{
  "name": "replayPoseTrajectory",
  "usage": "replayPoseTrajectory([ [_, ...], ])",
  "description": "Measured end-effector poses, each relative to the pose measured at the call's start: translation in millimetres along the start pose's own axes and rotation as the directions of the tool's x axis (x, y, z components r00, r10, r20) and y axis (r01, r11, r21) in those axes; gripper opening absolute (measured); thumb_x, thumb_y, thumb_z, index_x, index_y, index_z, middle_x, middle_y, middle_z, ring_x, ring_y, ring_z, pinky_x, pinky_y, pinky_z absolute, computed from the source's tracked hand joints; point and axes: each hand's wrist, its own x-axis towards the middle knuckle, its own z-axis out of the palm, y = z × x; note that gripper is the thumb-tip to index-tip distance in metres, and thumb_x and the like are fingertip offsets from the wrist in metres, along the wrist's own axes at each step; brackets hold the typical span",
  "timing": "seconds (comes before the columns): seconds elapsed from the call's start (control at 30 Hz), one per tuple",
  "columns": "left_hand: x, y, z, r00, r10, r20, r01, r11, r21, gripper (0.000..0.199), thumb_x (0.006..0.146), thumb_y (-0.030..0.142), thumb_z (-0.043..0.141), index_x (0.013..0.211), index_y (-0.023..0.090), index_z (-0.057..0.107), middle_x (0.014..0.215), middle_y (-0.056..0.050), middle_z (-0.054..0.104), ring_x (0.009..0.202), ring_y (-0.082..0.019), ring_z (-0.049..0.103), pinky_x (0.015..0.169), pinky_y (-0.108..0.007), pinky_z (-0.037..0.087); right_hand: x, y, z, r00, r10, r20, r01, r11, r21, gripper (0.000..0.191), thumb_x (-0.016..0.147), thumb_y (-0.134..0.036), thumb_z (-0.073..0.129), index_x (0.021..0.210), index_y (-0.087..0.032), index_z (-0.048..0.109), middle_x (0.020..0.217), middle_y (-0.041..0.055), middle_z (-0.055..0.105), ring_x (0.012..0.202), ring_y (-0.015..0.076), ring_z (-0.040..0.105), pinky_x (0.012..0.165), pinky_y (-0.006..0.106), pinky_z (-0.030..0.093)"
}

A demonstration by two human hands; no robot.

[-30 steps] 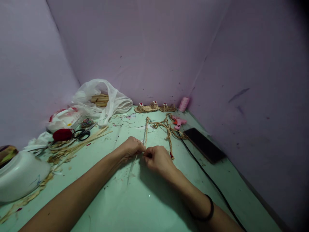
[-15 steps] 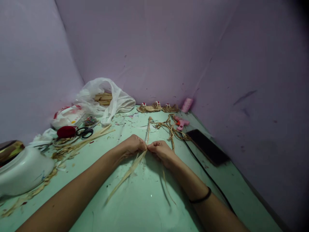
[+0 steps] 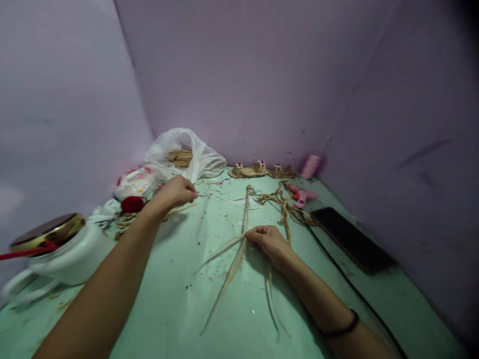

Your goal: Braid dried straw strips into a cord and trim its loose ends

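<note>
Between thumb and fingers, my right hand (image 3: 266, 242) pinches the lower end of a thin straw-coloured braid (image 3: 247, 207) of dried plant fibre. Below the pinch, loose pale strips (image 3: 232, 271) fan out toward me, and another thin strip hangs beneath the hand. The braid runs away from me to a knotted tangle of braided cord (image 3: 280, 202). My left hand (image 3: 178, 192) is off the braid, over the left side of the table, with fingers curled together. Loose fibre strips (image 3: 183, 208) lie just under it. Whether its fingertips hold anything is hidden.
At left stand a white pot (image 3: 80, 257) and a red pincushion (image 3: 132, 204). Behind are a plastic bag (image 3: 207, 162) with fibre strips, woven pieces (image 3: 247, 172) and a pink thread spool (image 3: 310, 166). A pink glue gun (image 3: 302, 196), phone (image 3: 354, 239) and black cable (image 3: 348, 281) lie right.
My left hand has let go of the braid end and moved left and away from me, over the loose strips. My right hand keeps its pinch. The view has shifted left.
</note>
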Motion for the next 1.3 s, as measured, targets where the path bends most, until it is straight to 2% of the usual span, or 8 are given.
replayPoseTrajectory([
  [0.1, 6.7, -22.0, -14.7, 0.980, -0.037, -0.195, 0.062, 0.990, 0.123, 0.021, 0.057, 0.023, 0.053, 0.068, 0.011, 0.067, 0.054, -0.003, 0.058, 0.053, -0.013, 0.049, 0.049, -0.022, 0.034, -0.4, 0.7, 0.3, 1.000, 0.003, 0.013, -0.003, 1.000, 0.000, 0.014, 0.058, -0.027, 0.056, 0.053, -0.014, 0.052, 0.036, -0.0083, 0.032, 0.033, 0.0031, 0.021, 0.037, 0.022, 0.009],
  [0.37, 28.0, -41.1, 32.7, 0.995, -0.012, -0.101, 0.038, 0.965, 0.260, 0.023, 0.052, 0.010, 0.051, 0.068, 0.012, 0.068, 0.072, -0.010, 0.065, 0.068, -0.019, 0.058, 0.059, -0.024, 0.039, 1.7, 3.8, 0.2, 1.000, -0.020, 0.015, 0.021, 1.000, -0.020, 0.016, 0.059, -0.029, 0.055, 0.055, -0.013, 0.053, 0.039, -0.0072, 0.034, 0.035, 0.0032, 0.022, 0.038, 0.021, 0.011],
  [0.5, 29.9, -44.4, 35.8, 0.996, -0.033, -0.087, 0.055, 0.964, 0.262, 0.020, 0.054, 0.010, 0.050, 0.064, 0.011, 0.067, 0.069, -0.012, 0.064, 0.068, -0.020, 0.058, 0.059, -0.024, 0.039, 3.6, 5.1, 0.5, 1.000, -0.022, 0.012, 0.022, 1.000, 0.004, 0.015, 0.059, -0.027, 0.056, 0.054, -0.013, 0.054, 0.039, -0.0069, 0.035, 0.036, 0.0035, 0.023, 0.038, 0.021, 0.012],
  [0.67, 7.7, -2.7, 31.3, 0.991, 0.111, 0.076, -0.119, 0.985, 0.123, 0.021, 0.056, 0.015, 0.049, 0.066, 0.013, 0.067, 0.061, -0.003, 0.061, 0.059, -0.013, 0.053, 0.053, -0.019, 0.036, 1.4, 2.1, 2.0, 1.000, -0.026, -0.011, 0.026, 1.000, 0.008, 0.014, 0.059, -0.025, 0.055, 0.053, -0.013, 0.054, 0.037, -0.0073, 0.035, 0.036, 0.0038, 0.022, 0.038, 0.021, 0.012],
  [0.77, -15.0, 31.2, 42.5, 0.914, 0.271, 0.303, -0.238, 0.961, -0.140, 0.022, 0.056, 0.021, 0.051, 0.068, 0.012, 0.067, 0.054, 0.001, 0.056, 0.051, -0.010, 0.046, 0.047, -0.018, 0.033, -0.3, -1.0, 2.8, 0.999, -0.054, -0.002, 0.055, 0.998, 0.027, 0.013, 0.059, -0.025, 0.054, 0.052, -0.014, 0.053, 0.037, -0.0076, 0.034, 0.036, 0.0038, 0.022, 0.038, 0.021, 0.013],
  [0.83, -27.1, 45.1, 54.3, 0.882, 0.304, 0.359, -0.249, 0.949, -0.191, 0.024, 0.055, 0.022, 0.050, 0.067, 0.012, 0.067, 0.052, 0.001, 0.054, 0.049, -0.010, 0.045, 0.046, -0.019, 0.031, -0.3, -1.7, 3.1, 0.999, -0.049, -0.022, 0.050, 0.998, 0.028, 0.013, 0.058, -0.025, 0.055, 0.051, -0.014, 0.052, 0.036, -0.0079, 0.034, 0.036, 0.0038, 0.022, 0.039, 0.021, 0.014],
  [1.0, -34.3, 50.1, 77.1, 0.913, 0.248, 0.325, -0.238, 0.969, -0.070, 0.026, 0.052, 0.019, 0.048, 0.067, 0.014, 0.069, 0.058, -0.002, 0.060, 0.055, -0.013, 0.049, 0.048, -0.020, 0.031, 1.6, 0.8, 2.6, 0.998, -0.069, -0.016, 0.070, 0.995, 0.071, 0.015, 0.057, -0.027, 0.056, 0.051, -0.013, 0.053, 0.041, -0.0053, 0.040, 0.039, 0.0046, 0.028, 0.040, 0.021, 0.016],
  [1.3, -35.3, 56.4, 79.6, 0.912, 0.269, 0.308, -0.282, 0.959, -0.002, 0.027, 0.057, 0.021, 0.049, 0.071, 0.015, 0.071, 0.063, -0.005, 0.066, 0.061, -0.016, 0.054, 0.052, -0.022, 0.032, 2.1, 1.7, 1.5, 0.998, -0.057, -0.010, 0.058, 0.996, 0.071, 0.014, 0.057, -0.026, 0.056, 0.052, -0.013, 0.053, 0.039, -0.0061, 0.038, 0.038, 0.0042, 0.026, 0.040, 0.021, 0.015],
])
